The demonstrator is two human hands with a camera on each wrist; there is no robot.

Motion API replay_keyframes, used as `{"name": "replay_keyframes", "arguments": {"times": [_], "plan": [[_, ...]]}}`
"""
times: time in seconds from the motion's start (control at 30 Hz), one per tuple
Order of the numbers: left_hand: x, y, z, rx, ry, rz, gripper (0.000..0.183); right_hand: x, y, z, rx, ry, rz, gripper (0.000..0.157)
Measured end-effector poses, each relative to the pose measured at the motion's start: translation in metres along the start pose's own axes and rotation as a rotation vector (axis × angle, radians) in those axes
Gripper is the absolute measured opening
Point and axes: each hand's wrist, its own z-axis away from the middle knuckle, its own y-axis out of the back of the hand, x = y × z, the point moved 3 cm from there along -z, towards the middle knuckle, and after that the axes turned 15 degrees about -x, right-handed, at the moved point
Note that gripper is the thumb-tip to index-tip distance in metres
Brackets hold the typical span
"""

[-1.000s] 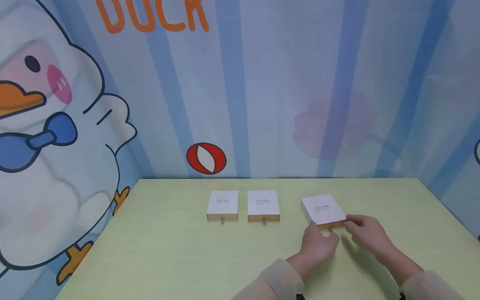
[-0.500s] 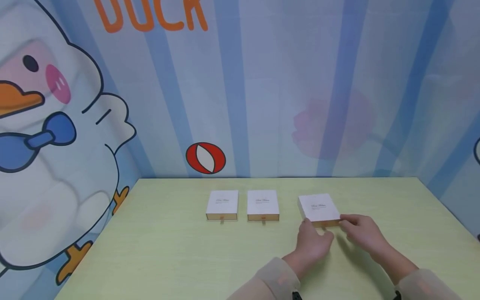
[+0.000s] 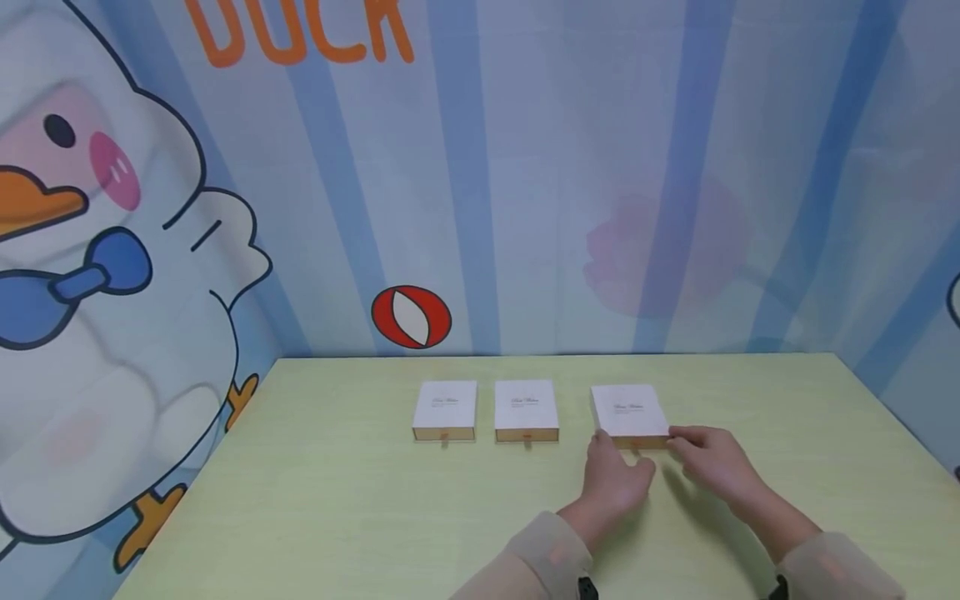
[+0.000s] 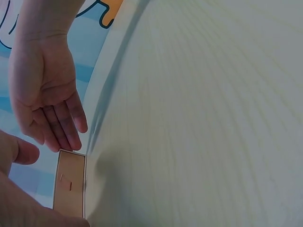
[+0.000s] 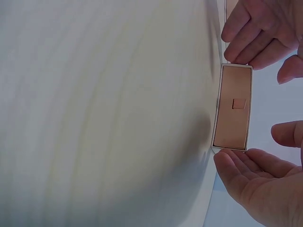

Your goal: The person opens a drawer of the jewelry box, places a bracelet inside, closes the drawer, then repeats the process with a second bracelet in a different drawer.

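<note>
A white-topped drawer box (image 3: 630, 407) with a tan front and a small pull tab lies on the table at the right of a row. The left hand (image 3: 613, 485) touches its left side with fingertips, and the right hand (image 3: 716, 463) touches its right side. In the right wrist view, the box's tan front (image 5: 231, 123) sits between the extended fingers of both hands, thumbs held apart from it. The left wrist view shows the same front (image 4: 68, 196), with the right-hand fingers (image 4: 61, 123) straight against one end.
Two matching white boxes, a middle one (image 3: 527, 406) and a left one (image 3: 445, 407), stand in line to the left. The pale green table (image 3: 337, 500) meets a printed cloth backdrop (image 3: 525, 208) along its far edge.
The right-hand box has slid left and slightly away, turning from askew to nearly square with the other two. Both hands have moved left with it.
</note>
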Motion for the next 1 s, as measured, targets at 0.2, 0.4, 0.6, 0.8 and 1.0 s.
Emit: {"name": "replay_keyframes", "arguments": {"times": [0.2, 0.4, 0.6, 0.8, 1.0], "plan": [[-0.004, 0.004, -0.001, 0.006, 0.000, -0.012, 0.082, -0.001, -0.005, -0.001, -0.010, 0.007, -0.025, 0.050], [-0.005, 0.008, -0.003, 0.001, 0.002, -0.012, 0.082, -0.004, -0.007, -0.002, -0.003, 0.027, -0.022, 0.050], [-0.005, 0.007, -0.004, -0.009, 0.001, -0.018, 0.083, -0.004, -0.006, -0.002, -0.001, 0.022, -0.015, 0.049], [-0.006, 0.007, -0.004, -0.022, -0.001, -0.036, 0.082, -0.004, -0.006, -0.001, 0.000, 0.024, -0.012, 0.049], [-0.005, 0.011, -0.002, -0.041, -0.033, -0.100, 0.082, -0.003, -0.007, -0.001, 0.007, 0.037, 0.045, 0.053]]}}
